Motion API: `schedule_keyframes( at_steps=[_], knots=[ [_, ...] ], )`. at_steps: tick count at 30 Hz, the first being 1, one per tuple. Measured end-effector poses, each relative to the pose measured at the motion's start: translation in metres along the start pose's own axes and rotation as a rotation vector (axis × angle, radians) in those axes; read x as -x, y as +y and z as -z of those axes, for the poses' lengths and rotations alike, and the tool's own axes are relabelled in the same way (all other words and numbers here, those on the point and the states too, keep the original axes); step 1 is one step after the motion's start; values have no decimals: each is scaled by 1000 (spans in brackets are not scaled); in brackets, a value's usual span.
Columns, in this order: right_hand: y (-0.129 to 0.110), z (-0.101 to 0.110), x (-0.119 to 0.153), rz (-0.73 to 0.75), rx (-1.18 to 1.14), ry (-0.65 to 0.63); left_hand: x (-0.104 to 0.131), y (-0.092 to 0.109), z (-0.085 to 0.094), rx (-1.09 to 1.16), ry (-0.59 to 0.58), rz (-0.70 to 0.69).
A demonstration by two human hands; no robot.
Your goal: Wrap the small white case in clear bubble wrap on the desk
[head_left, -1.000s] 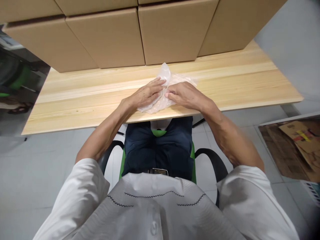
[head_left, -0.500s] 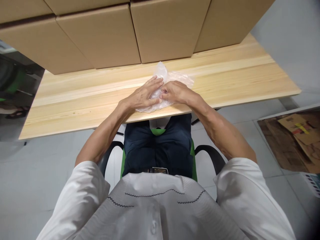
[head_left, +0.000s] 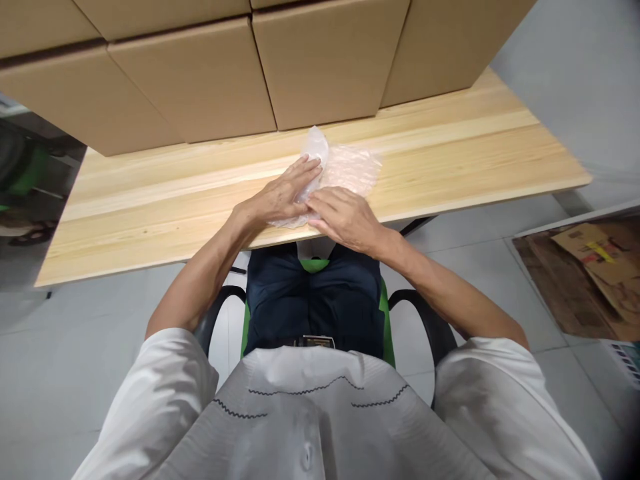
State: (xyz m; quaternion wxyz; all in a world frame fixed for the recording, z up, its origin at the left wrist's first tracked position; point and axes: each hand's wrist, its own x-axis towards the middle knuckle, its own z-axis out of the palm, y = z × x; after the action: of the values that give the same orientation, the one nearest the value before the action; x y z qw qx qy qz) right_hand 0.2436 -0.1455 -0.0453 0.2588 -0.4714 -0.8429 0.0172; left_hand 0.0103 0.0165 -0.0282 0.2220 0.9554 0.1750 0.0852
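Observation:
A crumpled sheet of clear bubble wrap lies on the wooden table near its front edge. One part of it sticks up, folded, at the far side. My left hand rests on the wrap with its fingers stretched out, palm down. Beside it my right hand lies over the near part of the wrap, fingers extended and close to the left thumb. Whether anything is wrapped inside cannot be seen under the hands.
A row of cardboard boxes stands stacked along the back of the table. Flattened cardboard lies to the right, below table height. I sit in a chair with black armrests.
My right hand has come nearer the table's front edge, and its curled fingers have straightened over the wrap. More of the wrap's right part shows. My left hand stays almost in place.

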Motion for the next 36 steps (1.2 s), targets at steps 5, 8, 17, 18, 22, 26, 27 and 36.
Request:
schedule_keyframes(
  at_steps=[5,8,17,18,22,26,27,36],
  knots=[
    [3,-8,10,-16,4,-87,3,-2,0,-39,2,-6],
    [7,-1,11,-53,4,-120,4,-4,0,-45,10,-9],
    [18,19,12,-150,25,-150,1,-9,1,-58,-13,-20],
    [21,19,12,-151,7,-145,1,-9,2,-58,-16,-16],
    [47,22,14,-184,-73,-82,1,-6,3,-53,-25,-16],
    [89,35,11,-367,-11,77,1,0,5,-75,-49,-19],
    [99,39,10,-418,20,89,1,1,6,-85,-54,-18],
    [140,42,-17,-620,172,-23,1,5,6,-88,-64,-27]
  ],
)
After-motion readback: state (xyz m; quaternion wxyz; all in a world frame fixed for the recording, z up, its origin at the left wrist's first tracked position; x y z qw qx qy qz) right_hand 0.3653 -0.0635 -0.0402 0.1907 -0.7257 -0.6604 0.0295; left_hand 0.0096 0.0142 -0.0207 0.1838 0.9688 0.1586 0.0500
